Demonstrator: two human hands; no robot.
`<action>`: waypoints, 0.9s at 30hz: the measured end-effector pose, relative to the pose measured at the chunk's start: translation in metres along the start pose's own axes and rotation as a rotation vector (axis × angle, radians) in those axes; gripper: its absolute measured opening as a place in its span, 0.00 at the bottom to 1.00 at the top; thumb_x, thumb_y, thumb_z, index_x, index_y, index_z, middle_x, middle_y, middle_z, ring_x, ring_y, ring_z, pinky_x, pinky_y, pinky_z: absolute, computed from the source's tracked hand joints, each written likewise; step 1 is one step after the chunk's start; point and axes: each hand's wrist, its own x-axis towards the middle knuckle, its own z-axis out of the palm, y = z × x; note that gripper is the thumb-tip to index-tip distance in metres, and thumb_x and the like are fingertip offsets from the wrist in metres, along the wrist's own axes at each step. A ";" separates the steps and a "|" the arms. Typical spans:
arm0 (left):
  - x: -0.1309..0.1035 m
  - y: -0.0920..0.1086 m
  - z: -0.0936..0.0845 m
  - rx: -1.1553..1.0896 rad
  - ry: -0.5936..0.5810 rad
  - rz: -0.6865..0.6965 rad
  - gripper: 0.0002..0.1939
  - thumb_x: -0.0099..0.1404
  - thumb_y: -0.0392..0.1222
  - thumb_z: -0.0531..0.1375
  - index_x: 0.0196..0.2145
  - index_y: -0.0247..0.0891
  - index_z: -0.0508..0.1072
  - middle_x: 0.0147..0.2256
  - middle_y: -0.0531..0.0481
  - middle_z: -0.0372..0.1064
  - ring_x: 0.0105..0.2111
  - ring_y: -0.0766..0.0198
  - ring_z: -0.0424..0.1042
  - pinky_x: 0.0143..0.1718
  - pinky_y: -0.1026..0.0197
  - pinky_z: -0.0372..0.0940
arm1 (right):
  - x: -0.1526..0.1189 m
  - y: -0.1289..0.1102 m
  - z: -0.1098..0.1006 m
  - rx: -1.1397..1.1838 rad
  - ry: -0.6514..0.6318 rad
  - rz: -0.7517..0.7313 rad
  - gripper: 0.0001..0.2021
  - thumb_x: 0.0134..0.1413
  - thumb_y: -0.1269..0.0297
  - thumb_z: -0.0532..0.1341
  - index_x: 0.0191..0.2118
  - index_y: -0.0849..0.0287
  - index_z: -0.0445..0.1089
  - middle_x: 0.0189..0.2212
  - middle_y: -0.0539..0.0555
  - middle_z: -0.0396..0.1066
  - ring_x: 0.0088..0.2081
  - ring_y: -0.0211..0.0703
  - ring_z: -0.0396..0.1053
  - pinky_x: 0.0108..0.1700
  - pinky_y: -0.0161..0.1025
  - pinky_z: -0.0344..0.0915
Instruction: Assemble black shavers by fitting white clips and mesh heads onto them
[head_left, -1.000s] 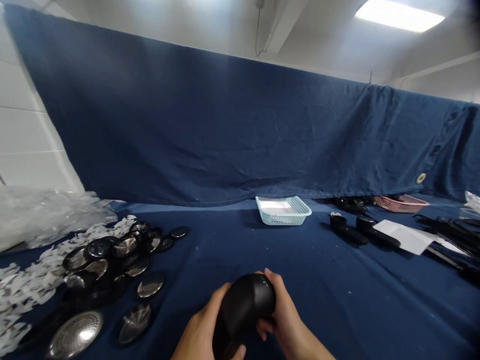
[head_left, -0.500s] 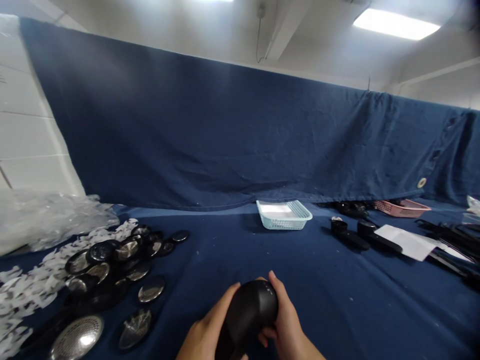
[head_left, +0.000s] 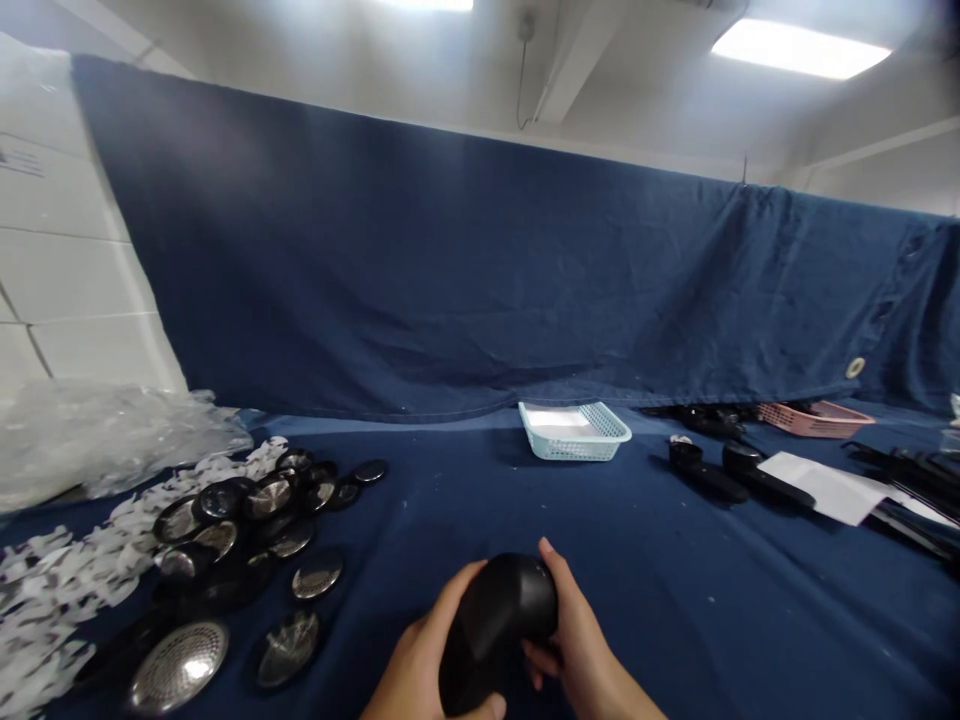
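Note:
A smooth black plastic housing point(head_left: 491, 630), rounded at the top and curved like a handle, is held between both hands at the bottom centre. My left hand point(head_left: 424, 650) wraps its left side, with the thumb low across the front. On the right, my right hand point(head_left: 574, 640) grips the rounded end, thumb up along its edge and fingers curled beneath. The underside of the housing is hidden.
Black-rimmed metal discs point(head_left: 317, 575), one a perforated grater disc point(head_left: 180, 668), lie left beside white plastic pieces point(head_left: 90, 570) and clear bags point(head_left: 112, 440). A light blue basket point(head_left: 577, 447) stands behind. Black handle parts point(head_left: 709, 480), paper point(head_left: 821, 485) and a pink basket point(head_left: 814, 420) are right.
The housing has turned slightly in my hands, so the small marks on its top no longer show. My left thumb shows more at its front. The view has shifted a little left.

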 end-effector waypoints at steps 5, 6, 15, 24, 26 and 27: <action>0.001 0.002 0.007 -0.664 -0.093 -0.350 0.26 0.55 0.46 0.63 0.52 0.43 0.66 0.31 0.56 0.70 0.17 0.73 0.65 0.18 0.70 0.61 | -0.002 -0.001 0.000 -0.184 -0.062 -0.300 0.33 0.59 0.36 0.46 0.38 0.63 0.73 0.23 0.53 0.71 0.22 0.37 0.66 0.22 0.32 0.61; 0.001 0.001 0.009 -0.782 -0.114 -0.459 0.19 0.59 0.50 0.60 0.46 0.40 0.69 0.27 0.57 0.67 0.13 0.76 0.58 0.15 0.71 0.56 | -0.004 -0.002 0.000 -0.215 -0.057 -0.343 0.30 0.59 0.38 0.49 0.47 0.60 0.70 0.29 0.53 0.72 0.26 0.39 0.68 0.24 0.33 0.63; 0.010 -0.011 0.013 -1.113 -0.400 -0.803 0.42 0.63 0.72 0.36 0.15 0.35 0.66 0.08 0.55 0.53 0.06 0.74 0.48 0.08 0.70 0.39 | -0.012 -0.006 -0.002 -0.436 -0.022 -0.516 0.25 0.57 0.56 0.62 0.60 0.46 0.59 0.55 0.51 0.64 0.55 0.46 0.62 0.56 0.40 0.60; 0.004 -0.017 0.019 -1.273 -0.543 -0.626 0.40 0.63 0.71 0.43 0.11 0.35 0.63 0.09 0.56 0.51 0.09 0.74 0.50 0.10 0.71 0.40 | -0.012 -0.025 -0.005 -0.257 -0.207 -0.507 0.39 0.34 0.57 0.74 0.56 0.49 0.62 0.53 0.59 0.67 0.44 0.57 0.71 0.27 0.42 0.73; 0.002 -0.021 0.019 -1.298 -0.558 -0.619 0.40 0.64 0.70 0.43 0.10 0.35 0.63 0.08 0.56 0.51 0.09 0.74 0.49 0.10 0.70 0.39 | -0.015 -0.027 -0.006 -0.237 -0.239 -0.553 0.40 0.32 0.57 0.75 0.56 0.48 0.62 0.52 0.59 0.68 0.50 0.60 0.68 0.39 0.50 0.73; 0.001 -0.023 0.019 -1.314 -0.565 -0.625 0.40 0.64 0.70 0.42 0.10 0.35 0.63 0.08 0.56 0.50 0.08 0.74 0.48 0.09 0.70 0.38 | -0.016 -0.028 -0.006 -0.225 -0.250 -0.575 0.42 0.32 0.57 0.75 0.58 0.48 0.60 0.52 0.58 0.68 0.52 0.61 0.66 0.45 0.53 0.70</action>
